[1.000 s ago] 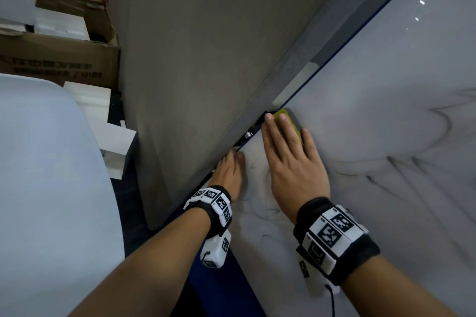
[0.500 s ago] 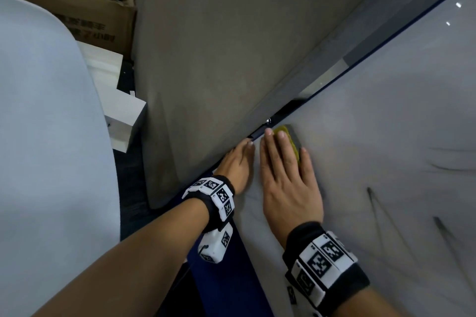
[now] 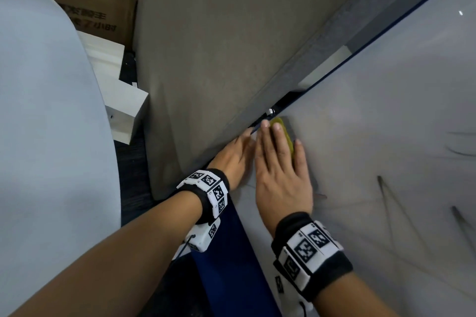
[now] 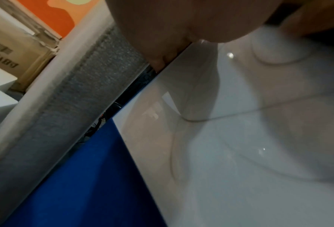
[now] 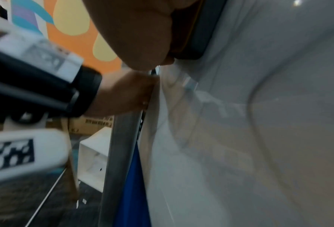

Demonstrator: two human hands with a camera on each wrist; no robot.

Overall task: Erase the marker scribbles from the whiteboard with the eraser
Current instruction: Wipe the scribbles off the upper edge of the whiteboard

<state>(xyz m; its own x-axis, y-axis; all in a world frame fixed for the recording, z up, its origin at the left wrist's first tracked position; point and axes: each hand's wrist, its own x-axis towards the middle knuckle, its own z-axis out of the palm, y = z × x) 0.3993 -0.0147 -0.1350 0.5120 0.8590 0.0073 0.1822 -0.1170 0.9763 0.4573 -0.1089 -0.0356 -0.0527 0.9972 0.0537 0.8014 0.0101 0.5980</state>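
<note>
The whiteboard [image 3: 373,162] lies flat, with dark marker scribbles [image 3: 386,195] at its right and faint smears elsewhere. A yellow-green eraser [image 3: 284,134] with a grey pad sits near the board's left edge. My right hand [image 3: 280,170] lies flat on it, fingers straight, pressing it down. In the right wrist view the eraser [image 5: 199,30] shows under my palm [image 5: 135,30]. My left hand [image 3: 233,159] is at the board's left edge, and its fingers [image 5: 127,92] curl over that edge into the gap. The left wrist view shows the board [image 4: 240,153] close up.
A grey fabric partition [image 3: 219,46] stands tight against the board's left edge. A blue tabletop [image 3: 226,265] shows under the board's near corner. Beyond the partition are a cardboard box [image 3: 98,15], white boxes [image 3: 121,105] and a pale rounded surface [image 3: 46,136].
My right hand has drawn the eraser a little back toward me along the left edge. The left hand stays on the edge. My head has turned, so more scribbles show at right.
</note>
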